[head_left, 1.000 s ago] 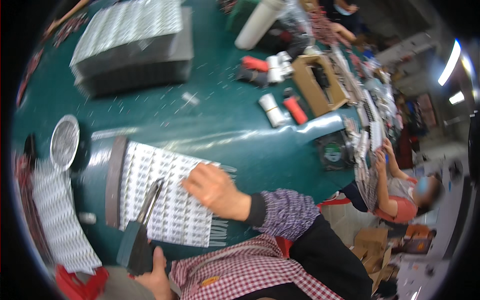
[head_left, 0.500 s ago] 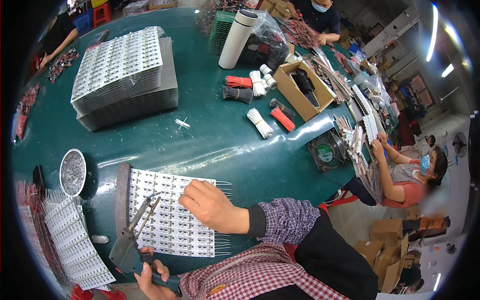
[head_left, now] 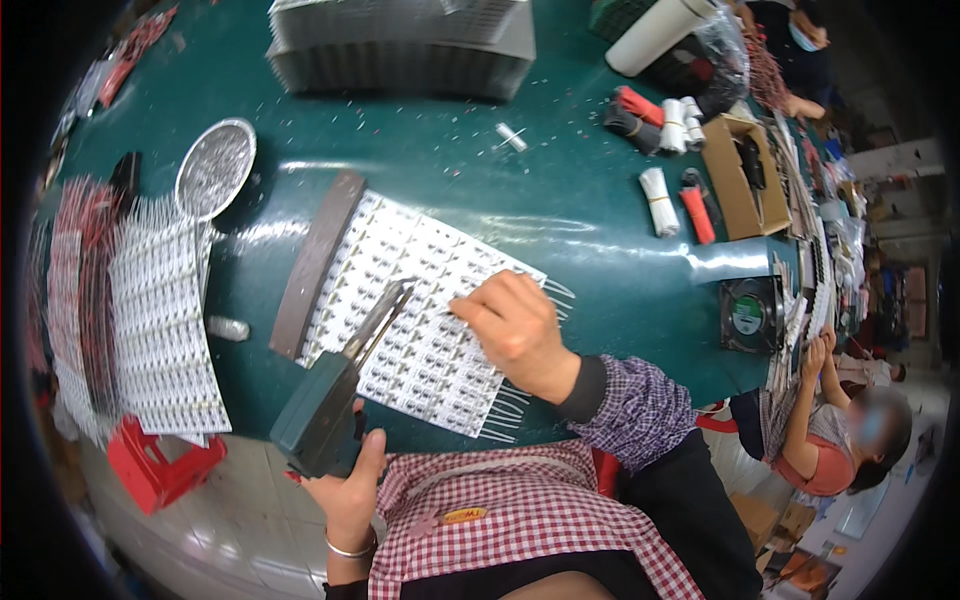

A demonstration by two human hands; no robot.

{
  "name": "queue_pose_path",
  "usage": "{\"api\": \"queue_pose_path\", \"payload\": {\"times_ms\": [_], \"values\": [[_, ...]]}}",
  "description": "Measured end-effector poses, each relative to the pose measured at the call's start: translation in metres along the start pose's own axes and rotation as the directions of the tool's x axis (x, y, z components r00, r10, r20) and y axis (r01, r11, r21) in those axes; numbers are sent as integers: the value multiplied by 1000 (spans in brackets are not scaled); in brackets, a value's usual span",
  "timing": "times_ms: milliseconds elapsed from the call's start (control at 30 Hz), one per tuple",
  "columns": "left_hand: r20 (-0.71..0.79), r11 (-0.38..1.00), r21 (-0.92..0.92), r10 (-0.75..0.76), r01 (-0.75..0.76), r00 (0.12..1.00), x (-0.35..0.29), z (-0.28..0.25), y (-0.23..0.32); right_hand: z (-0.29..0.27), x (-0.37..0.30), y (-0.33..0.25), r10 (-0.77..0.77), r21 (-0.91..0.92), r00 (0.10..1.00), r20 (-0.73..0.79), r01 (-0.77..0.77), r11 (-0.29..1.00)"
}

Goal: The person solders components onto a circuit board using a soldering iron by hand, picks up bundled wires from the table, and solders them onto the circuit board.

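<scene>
In my left hand point(head_left: 345, 495) is a dark green soldering gun point(head_left: 325, 410), the thumb up along its handle. Its long tip and thin feed tube reach over a white panel of small circuit boards point(head_left: 420, 385). My right hand point(head_left: 520, 335) is over the panel's right part, thumb and forefinger pinched just right of the tip; anything between them is too small to make out. White wires point(head_left: 505, 415) stick out from the panel's right edge. A brown bar point(head_left: 318, 265) lies along its left edge.
Left are a bowl of silvery bits point(head_left: 215, 170) and wired board panels point(head_left: 165, 330); a red stool point(head_left: 160, 465) stands below. Stacked panels point(head_left: 400, 60) sit at the back. Right are wire bundles point(head_left: 658, 200), a carton point(head_left: 735, 195), a fan point(head_left: 750, 313) and a seated co-worker point(head_left: 815, 440).
My view has tilted down and turned, so the table's things sit higher and the panel looks rotated. My left hand's grip on the soldering gun has shifted; the right hand stays pinched over the panel.
</scene>
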State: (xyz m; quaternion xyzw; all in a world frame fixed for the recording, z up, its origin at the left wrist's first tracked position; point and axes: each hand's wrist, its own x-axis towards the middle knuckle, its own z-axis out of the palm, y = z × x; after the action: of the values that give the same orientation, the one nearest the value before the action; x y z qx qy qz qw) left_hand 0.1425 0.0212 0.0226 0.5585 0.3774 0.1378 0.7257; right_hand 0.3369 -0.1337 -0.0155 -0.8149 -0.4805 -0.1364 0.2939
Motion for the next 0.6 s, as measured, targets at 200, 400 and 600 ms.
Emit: {"api": "queue_pose_path", "payload": {"times_ms": [200, 400, 600], "values": [[29, 983, 178, 40, -45, 999, -3, -13, -19, 2, -1, -2, 5, 11, 1000, 7, -5, 1000], [57, 981, 191, 34, -45, 998, -6, -5, -14, 1, -2, -2, 17, 21, 1000, 9, -17, 1000], [62, 975, 224, -2, -11, 998, -4, -5, -17, 4, -2, 1, 24, 46, 1000, -5, -24, 999]]}}
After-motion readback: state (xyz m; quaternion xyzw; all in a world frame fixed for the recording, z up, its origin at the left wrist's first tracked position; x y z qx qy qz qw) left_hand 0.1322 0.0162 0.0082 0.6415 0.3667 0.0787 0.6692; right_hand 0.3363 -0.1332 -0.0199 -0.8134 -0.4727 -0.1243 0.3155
